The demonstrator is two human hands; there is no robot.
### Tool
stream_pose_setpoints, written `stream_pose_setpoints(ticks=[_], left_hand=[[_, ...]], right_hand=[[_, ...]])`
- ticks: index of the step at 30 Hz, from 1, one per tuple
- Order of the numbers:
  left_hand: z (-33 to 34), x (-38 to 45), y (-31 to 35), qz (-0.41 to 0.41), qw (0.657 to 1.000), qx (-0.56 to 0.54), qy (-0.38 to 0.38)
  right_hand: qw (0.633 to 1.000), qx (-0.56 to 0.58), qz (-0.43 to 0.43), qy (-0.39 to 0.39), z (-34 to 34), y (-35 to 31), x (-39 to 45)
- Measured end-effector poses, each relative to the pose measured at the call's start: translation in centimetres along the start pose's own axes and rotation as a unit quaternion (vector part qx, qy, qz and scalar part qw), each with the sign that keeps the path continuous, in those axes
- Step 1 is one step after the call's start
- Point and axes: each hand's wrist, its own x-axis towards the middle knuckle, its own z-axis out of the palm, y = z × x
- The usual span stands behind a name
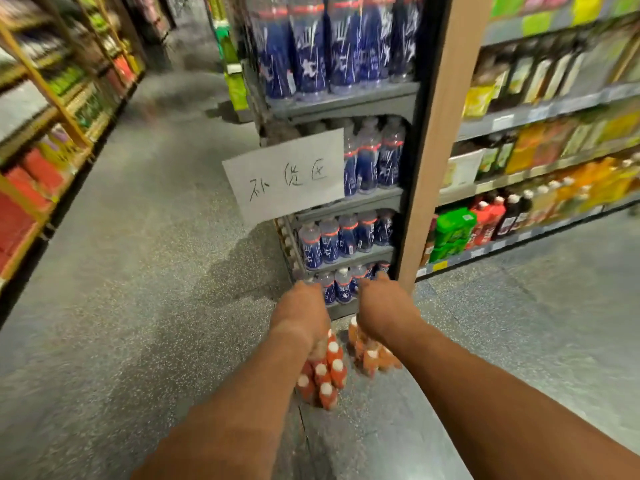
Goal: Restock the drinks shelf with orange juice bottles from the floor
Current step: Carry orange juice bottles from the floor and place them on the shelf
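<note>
Two hands, left (300,315) and right (386,311), over orange juice bottles (323,374) (blurred).

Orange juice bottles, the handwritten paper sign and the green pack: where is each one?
orange juice bottles (323,374): head view, a white cap in the cluster.
handwritten paper sign (287,174): head view, sheet's middle.
green pack (452,232): head view, its front face.

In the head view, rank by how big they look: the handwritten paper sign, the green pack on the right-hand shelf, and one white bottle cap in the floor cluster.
1. Paper sign, clearly largest.
2. Green pack, far smaller in the frame.
3. White bottle cap, smallest.
These are apparent sizes only; each sits at a different depth from the camera.
</note>
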Motion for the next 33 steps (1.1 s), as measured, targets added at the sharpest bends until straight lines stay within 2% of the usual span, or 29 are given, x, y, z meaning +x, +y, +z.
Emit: stream_pose_setpoints(ticks=[8,11,15,19,21,26,33], left_hand=[[-21.2,-4.8,4.6,0.074,0.993,-0.079,0.036],[-28.0,-6.0,6.5,0.101,0.988,-0.087,0.081],[-34.4,-6.3,10.2,0.157,0.981,-0.046,0.107],[-38.2,-6.8,15.6,0.236,0.961,-0.001,0.146],[-39.4,-7.0,18.7,0.259,0.953,-0.035,0.155],[-40.1,-7.1,27.6,0.314,0.929,-0.106,0.167],[-38.4,-5.8,42.8,0.353,0.917,-0.09,0.16]], right_hand=[[0.989,0.026,0.071,0.126,-20.5,-3.4,-9.1],[0.984,0.018,0.075,0.16,-27.6,-3.7,-12.4],[0.962,0.062,0.156,0.215,-34.5,-1.9,-15.3],[0.937,0.132,0.205,0.251,-38.7,1.5,-18.4],[0.924,0.142,0.221,0.277,-40.4,3.7,-19.7],[0.906,0.111,0.273,0.303,-42.9,11.0,-22.0],[0.897,0.08,0.321,0.294,-45.4,25.2,-23.4]])
